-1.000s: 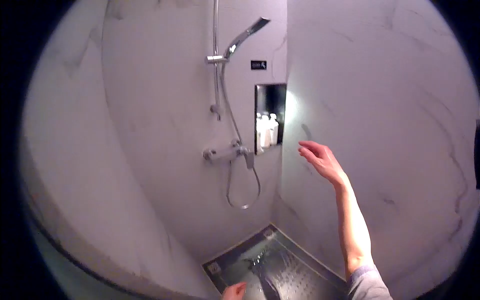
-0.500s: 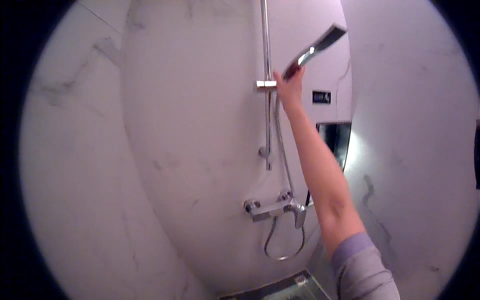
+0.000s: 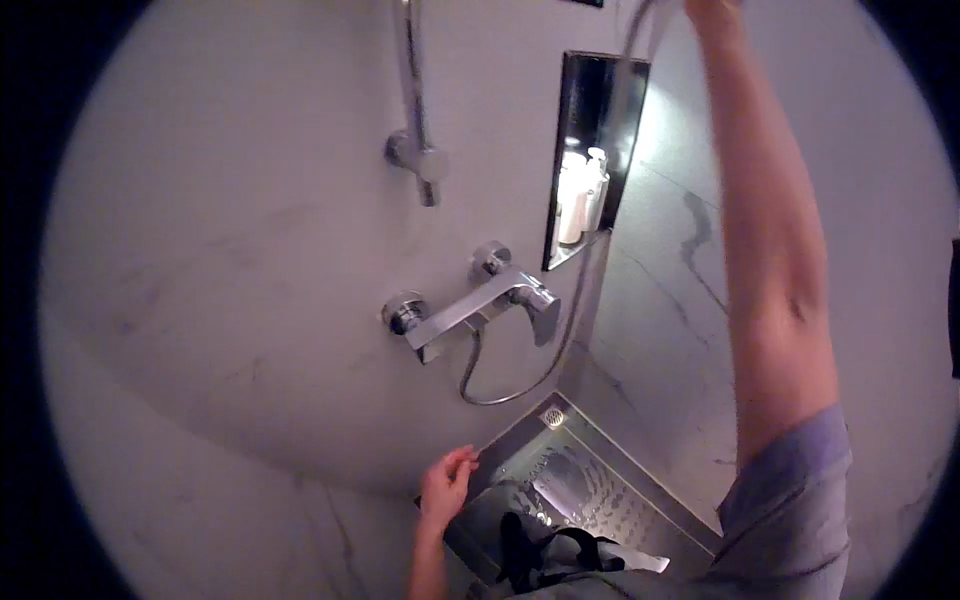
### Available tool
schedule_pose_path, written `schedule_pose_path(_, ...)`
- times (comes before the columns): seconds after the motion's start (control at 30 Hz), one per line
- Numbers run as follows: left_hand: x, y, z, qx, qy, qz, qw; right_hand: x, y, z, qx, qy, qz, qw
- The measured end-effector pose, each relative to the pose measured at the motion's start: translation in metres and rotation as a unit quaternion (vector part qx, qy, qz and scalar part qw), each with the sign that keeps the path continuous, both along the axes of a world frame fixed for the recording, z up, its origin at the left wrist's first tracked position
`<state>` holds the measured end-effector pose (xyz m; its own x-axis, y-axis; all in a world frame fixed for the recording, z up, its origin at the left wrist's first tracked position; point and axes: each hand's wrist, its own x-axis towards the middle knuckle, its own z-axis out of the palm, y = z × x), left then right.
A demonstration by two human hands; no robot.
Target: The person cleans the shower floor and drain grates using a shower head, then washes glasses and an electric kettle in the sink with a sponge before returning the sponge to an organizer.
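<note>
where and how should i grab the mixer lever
Probably best by the free lower end of the mixer lever, coming from the front and below: it slants down from the right end of the mixer body, while the hose loops below and past its right side.

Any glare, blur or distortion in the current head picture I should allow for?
Head view: the bottles in the niche are washed out; the wall beside it has a bright glow; the hose blurs toward the top edge, though its lower loop reads clearly; corners go black, wall edges bow; the right hand is mostly cut off.
</note>
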<state>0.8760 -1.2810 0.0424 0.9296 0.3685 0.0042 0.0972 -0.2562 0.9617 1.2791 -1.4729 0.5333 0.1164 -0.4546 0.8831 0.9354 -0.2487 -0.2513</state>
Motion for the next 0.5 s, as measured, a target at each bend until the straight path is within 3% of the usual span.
schedule_pose_path(0.07,0.023,-0.008,0.002,-0.074,-0.036,-0.035,0.996,-0.026,-0.077,-0.045,-0.065,0.089,0.225,0.968)
schedule_pose_path(0.1,0.032,-0.013,0.009,-0.075,-0.039,-0.021,0.996,-0.043,-0.116,-0.077,-0.035,0.138,0.397,0.907)
schedule_pose_path(0.13,0.045,-0.017,0.015,-0.076,-0.042,-0.008,0.996,-0.080,-0.132,-0.115,0.035,0.143,0.488,0.860)
schedule_pose_path(0.17,0.067,-0.011,0.018,-0.086,-0.096,-0.002,0.992,-0.093,-0.164,-0.167,-0.065,0.100,0.608,0.785)
schedule_pose_path(0.2,0.085,-0.021,0.023,-0.093,-0.147,-0.005,0.985,-0.140,-0.200,-0.214,0.050,0.158,0.594,0.787)
schedule_pose_path(0.27,0.138,-0.048,-0.007,-0.105,-0.185,-0.051,0.976,-0.231,-0.279,-0.326,0.205,0.275,0.633,0.694)
schedule_pose_path(0.3,0.157,-0.055,0.025,-0.172,-0.118,-0.044,0.977,-0.265,-0.287,-0.370,0.254,0.401,0.471,0.743)
schedule_pose_path(0.33,0.179,-0.042,0.037,-0.261,-0.144,-0.093,0.950,-0.301,-0.294,-0.411,0.255,0.498,0.402,0.725)
schedule_pose_path(0.37,0.200,-0.041,0.036,-0.323,-0.151,-0.148,0.922,-0.343,-0.309,-0.458,0.338,0.560,0.295,0.697)
schedule_pose_path(0.4,0.200,-0.060,0.059,-0.332,-0.131,-0.111,0.928,-0.384,-0.338,-0.514,0.372,0.625,0.176,0.663)
schedule_pose_path(0.43,0.217,-0.059,0.049,-0.310,-0.148,-0.100,0.934,-0.428,-0.360,-0.567,0.362,0.675,0.058,0.641)
schedule_pose_path(0.5,0.265,0.018,0.025,-0.227,-0.134,-0.109,0.958,-0.472,-0.344,-0.632,0.341,0.745,-0.067,0.570)
